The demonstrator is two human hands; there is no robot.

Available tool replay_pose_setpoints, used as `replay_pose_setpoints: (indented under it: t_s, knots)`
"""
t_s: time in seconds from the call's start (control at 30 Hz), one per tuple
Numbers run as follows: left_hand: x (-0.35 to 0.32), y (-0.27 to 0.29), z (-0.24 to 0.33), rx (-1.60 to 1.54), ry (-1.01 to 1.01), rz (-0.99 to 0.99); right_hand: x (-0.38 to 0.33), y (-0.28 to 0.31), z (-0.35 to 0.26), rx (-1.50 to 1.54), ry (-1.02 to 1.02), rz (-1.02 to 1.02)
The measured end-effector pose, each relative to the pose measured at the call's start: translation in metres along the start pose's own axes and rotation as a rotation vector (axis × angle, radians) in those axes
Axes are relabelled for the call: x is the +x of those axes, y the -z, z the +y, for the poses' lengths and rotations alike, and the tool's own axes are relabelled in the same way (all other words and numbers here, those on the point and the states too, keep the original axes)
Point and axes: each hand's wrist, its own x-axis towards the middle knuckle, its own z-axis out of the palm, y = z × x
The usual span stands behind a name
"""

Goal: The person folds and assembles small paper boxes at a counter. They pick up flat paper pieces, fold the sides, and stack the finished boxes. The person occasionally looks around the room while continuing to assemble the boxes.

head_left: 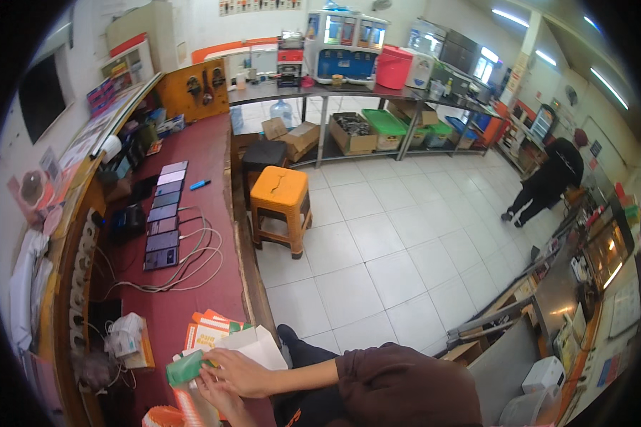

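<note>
Right hand [241, 371] pinches 1 green packet [184, 368]; left hand [219, 397] touches it, grip unclear, beside orange-and-white packaging [208, 333] on the red table [212, 293].

Near, over the red worktop [205, 153], the right hand [241, 372] grips a green packet [185, 368], the left hand [223, 398] at its edge. Farther along lie phones [167, 200] in a row, left of an orange stool [279, 186]; far right stands a person [557, 167].

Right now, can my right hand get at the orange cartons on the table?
Likely yes: the cartons lie just beyond your right hand, with nothing visible blocking it, though its fingers are busy on the green packet.
</note>
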Motion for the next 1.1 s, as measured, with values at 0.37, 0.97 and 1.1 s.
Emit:
replay_pose_setpoints:
  t_s: [0.37,0.97,1.1]
  knots:
    - [-0.044,0.014,-0.006,1.603,-0.42,-0.538,0.03,0.04,0.041,-0.016,0.026,-0.388]
    - [-0.051,0.021,0.115,0.972,-0.742,-0.393,0.012,0.026,0.014,0.437,0.039,-0.645]
    - [-0.057,0.034,0.114,0.572,-0.611,-0.443,0.016,0.024,-0.001,0.533,0.236,-0.667]
